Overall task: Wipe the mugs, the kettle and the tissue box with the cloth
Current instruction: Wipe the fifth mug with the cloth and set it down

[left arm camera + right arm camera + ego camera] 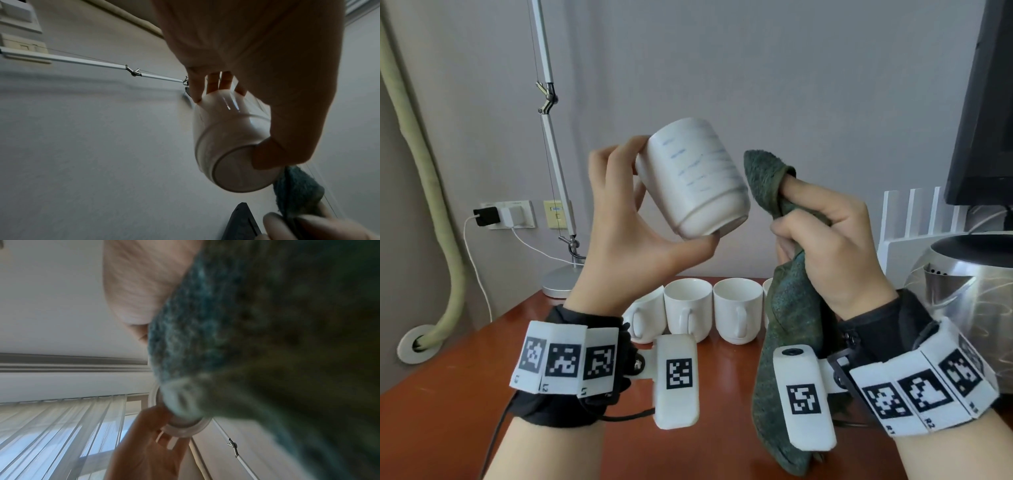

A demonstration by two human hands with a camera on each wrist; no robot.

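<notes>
The left hand (633,219) is raised above the red-brown table (482,370), palm toward the camera, gripping a white mug (693,178) end to end: the thumb presses the mug's base rim and the fingers curl over the mouth end. The mug is tilted, base toward the camera and down to the right, its handle hidden behind the hand. The right hand (835,246) is raised just right of the mug, fist closed around a dark green cloth (787,308); the index finger sticks up with a fold of cloth draped over it, and that fold touches or nearly touches the mug's right side, which one I cannot tell. The rest of the cloth hangs down past the wrist toward the table. The mug's wall bears faint blue streaks in short horizontal dashes, and a groove rings it near the base; the left wrist view shows the base as a smooth recessed disc. Below the mug, three white mugs (714,310) stand in a row on the table with their handles toward the camera, with the edge of a fourth behind the cloth. Right of the mug, beyond the right wrist, stands a shiny steel kettle (969,291). Left of the mug a desk lamp arm (549,113) rises against the wall, leaving open air around both hands.
</notes>
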